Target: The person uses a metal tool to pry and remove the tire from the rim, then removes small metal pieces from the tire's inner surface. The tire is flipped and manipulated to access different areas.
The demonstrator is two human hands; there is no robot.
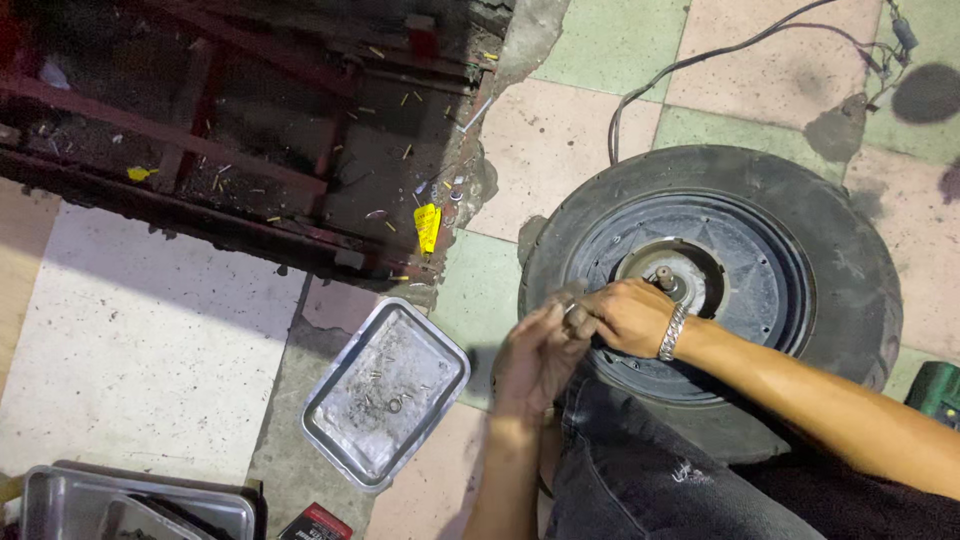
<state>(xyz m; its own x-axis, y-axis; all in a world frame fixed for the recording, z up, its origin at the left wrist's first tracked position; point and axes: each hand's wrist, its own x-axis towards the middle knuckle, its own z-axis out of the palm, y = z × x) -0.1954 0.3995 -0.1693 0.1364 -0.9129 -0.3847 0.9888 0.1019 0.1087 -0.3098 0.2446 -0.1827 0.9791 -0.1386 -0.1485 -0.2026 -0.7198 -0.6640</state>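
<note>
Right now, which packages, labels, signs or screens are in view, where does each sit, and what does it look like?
Yellow tag: small, roughly rectangular, lying on the dirty ground beside the red metal frame, above the metal tray.
Small package: bottom edge, below the tray; red and black, boxy, cut off by the picture.
Smaller yellow scrap: within the frame, upper left; possibly a tag.
No signs or screens.

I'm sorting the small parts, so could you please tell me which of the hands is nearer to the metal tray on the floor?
Left. The left hand is just right of the metal tray, at the wheel's near edge. The right hand lies farther right, over the hub.
</note>
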